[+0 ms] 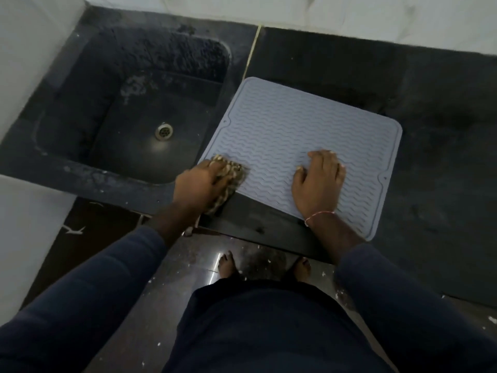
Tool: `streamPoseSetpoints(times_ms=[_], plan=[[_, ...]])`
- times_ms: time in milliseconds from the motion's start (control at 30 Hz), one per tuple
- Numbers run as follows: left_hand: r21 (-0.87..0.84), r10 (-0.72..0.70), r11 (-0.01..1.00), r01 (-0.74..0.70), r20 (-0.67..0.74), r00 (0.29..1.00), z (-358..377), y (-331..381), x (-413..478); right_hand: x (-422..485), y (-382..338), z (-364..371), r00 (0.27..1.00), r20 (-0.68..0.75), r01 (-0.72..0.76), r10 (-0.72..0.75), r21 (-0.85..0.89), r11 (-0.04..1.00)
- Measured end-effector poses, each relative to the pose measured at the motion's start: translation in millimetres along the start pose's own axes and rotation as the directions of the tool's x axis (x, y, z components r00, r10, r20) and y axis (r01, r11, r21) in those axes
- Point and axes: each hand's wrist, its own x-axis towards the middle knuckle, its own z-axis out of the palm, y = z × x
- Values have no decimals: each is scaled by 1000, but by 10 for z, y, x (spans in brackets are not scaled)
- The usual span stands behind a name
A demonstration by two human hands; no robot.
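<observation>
Wiping grey mat (290, 135) on dark counter (443, 157). Left hand (200, 184) grips cloth (228, 175) at mat's near-left corner. Right hand (318, 181) flat, fingers straight, pressing mat. Unwiped mat stretches away and right from cloth.

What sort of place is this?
Probably a kitchen or wash area: a dark stone counter with a built-in sink and drain, and a ribbed grey mat on which the left hand holds a cloth.
</observation>
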Motion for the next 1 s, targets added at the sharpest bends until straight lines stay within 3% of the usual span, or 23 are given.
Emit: streamPoseSetpoints(times_ms=[67,167,267,433,567,667,767,900,1000], plan=[[-51,-48,998,46,-33,998,41,112,-41,11,0,6,1000,24,-1,2,-48,999],[-277,-60,960,38,-72,996,147,662,-145,13,-14,22,999,41,-4,6,-57,998],[-196,16,981,-7,41,999,205,1105,-122,20,-22,35,999,50,-6,9,-54,998],[-109,-79,990,87,72,994,-18,198,0,3,-68,-1,999,20,-26,25,18,1000],[-40,-79,996,81,53,995,-119,-276,41,-6,-72,25,999,-33,-14,14,-5,1000],[-275,20,961,-18,4,1000,-164,-115,90,-3,-59,38,998,-62,-5,5,-7,1000],[-535,204,832,-146,51,978,-73,427,89,-21,-32,33,995,-85,-40,49,102,994],[-417,365,866,-274,156,918,88,861,9,-20,-3,27,994,-103,-32,43,103,994],[-435,327,869,-236,146,934,48,432,116,-14,-36,27,995,-86,-39,44,67,997]])
